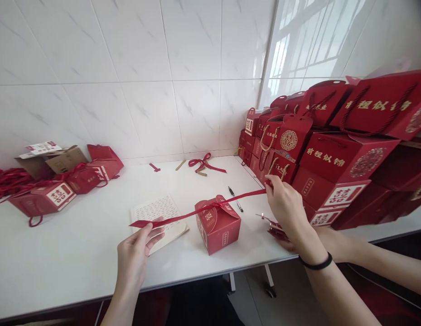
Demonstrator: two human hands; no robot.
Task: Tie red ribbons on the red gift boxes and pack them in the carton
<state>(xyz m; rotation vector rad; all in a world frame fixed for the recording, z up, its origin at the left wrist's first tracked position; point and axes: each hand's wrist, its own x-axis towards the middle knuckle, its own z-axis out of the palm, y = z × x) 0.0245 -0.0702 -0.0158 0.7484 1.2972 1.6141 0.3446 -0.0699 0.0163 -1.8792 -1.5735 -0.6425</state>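
Observation:
A small red gift box point(223, 232) with gold print stands upright on the white table. Across its top runs a red ribbon point(183, 217), crossed or knotted at the middle of the lid and stretched to both sides. My left hand point(137, 246) pinches the ribbon near its pointed left end, above an open notebook point(156, 208). The right end is gripped in my closed right hand point(285, 203), which wears a black band at the wrist. Both ribbon lengths are off the table, slanting up toward the right.
Red gift boxes point(336, 158) are piled high along the right. Beneath my right forearm, another person's hand point(288, 244) holds a small red item. A pen point(231, 191) and a loose ribbon bow point(205, 163) lie behind the box. More red boxes point(43, 199) sit at left.

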